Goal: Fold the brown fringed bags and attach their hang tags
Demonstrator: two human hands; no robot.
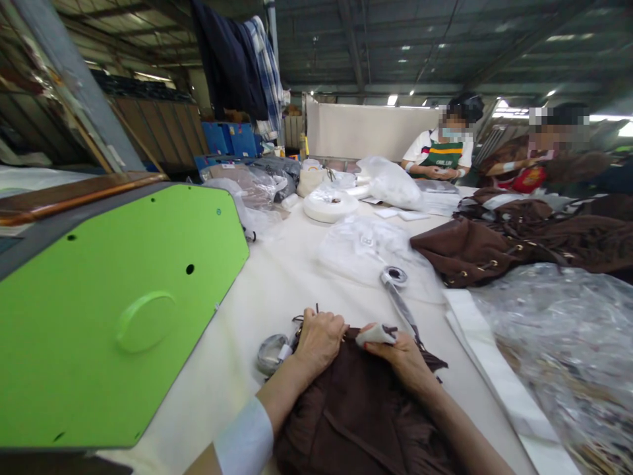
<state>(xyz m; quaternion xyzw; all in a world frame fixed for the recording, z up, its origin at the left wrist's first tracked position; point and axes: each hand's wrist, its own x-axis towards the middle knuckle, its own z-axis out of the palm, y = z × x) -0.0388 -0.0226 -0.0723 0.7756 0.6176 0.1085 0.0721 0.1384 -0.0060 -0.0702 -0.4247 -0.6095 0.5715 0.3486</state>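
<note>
Here, a brown bag gripped

Toward the near edge of the tabletop, its rim is clasped by the left hand; a pale pad is pinched by the right hand. Beyond the far edge, under a dark roof, apron lettering is blurred.

Dim and grayish up under the roof, pricked by small lamps, with white glare from bright gaps beyond the far right corner. Softer, more even light over the table, with faint shadows. Sharp glints on clear plastic along the right edge. Little fold detail in the dark brown cloth at the near edge. Wide-angle stretch outward, with a slanted post past the left edge. Smearing, perhaps motion blur, around the farther-right co-worker; blocky pixels over two heads.
</note>
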